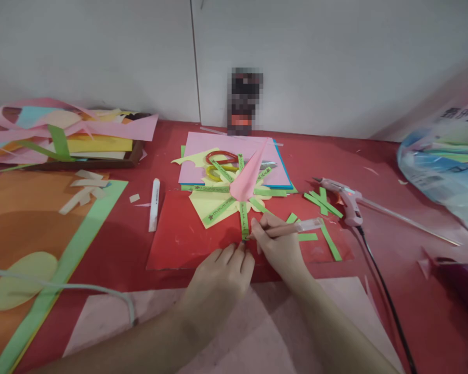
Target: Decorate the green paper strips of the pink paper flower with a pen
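My right hand (281, 249) is closed around a pen (290, 228) with a clear cap on its back end, its tip down at the near end of a green paper strip (244, 215). Dark marks run along that strip. Beside it my left hand (222, 267) lies palm down on the red sheet (183, 228), fingers a little bent and a fingertip touching the strip's end. Several green strips, some with drawn stars, spread out from a yellow paper flower (253, 206). A pink paper cone (246, 176) stands at the flower's middle.
Behind the flower, scissors (218, 157) lie on pink paper (203, 148). A glue gun (349, 202) with a black cord and loose green strips (323, 201) are to the right. A white marker (154, 205) lies left; paper scraps fill a tray (134, 155). A phone-like object (244, 101) leans on the wall.
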Demonstrator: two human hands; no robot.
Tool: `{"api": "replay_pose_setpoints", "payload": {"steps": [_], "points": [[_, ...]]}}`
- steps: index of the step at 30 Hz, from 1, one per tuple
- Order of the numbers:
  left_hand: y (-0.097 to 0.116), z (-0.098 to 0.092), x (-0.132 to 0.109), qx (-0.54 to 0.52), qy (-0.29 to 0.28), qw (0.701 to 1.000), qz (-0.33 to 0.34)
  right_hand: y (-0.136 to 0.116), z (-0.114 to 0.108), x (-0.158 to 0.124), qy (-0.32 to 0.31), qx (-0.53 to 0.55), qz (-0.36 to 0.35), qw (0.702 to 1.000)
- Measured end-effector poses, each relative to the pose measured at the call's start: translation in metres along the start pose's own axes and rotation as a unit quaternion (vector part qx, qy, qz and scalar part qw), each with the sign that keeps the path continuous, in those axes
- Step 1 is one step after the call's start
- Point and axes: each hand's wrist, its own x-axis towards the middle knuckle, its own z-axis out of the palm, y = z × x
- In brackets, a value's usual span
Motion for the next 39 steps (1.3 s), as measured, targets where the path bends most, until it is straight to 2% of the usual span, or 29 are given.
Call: {"api": "replay_pose_setpoints", "payload": {"steps": [7, 21, 39], "points": [[0.0005, -0.0005, 0.0005, -0.002, 0.0, 1.0, -0.003, 0.0002, 0.0005, -0.0004, -0.011, 0.006, 0.008, 1.0], [0.0006, -0.0006, 0.0016, -0.002, 0.013, 1.0, -0.005, 0.0041, 0.0018, -0.0002, 0.005, 0.008, 0.011, 1.0], [-0.0006, -0.0007, 0.0001, 0.008, -0.007, 1.0, 0.0, 0.0042, 0.0013, 0.0013, 0.034, -0.015, 0.0, 0.999]]}}
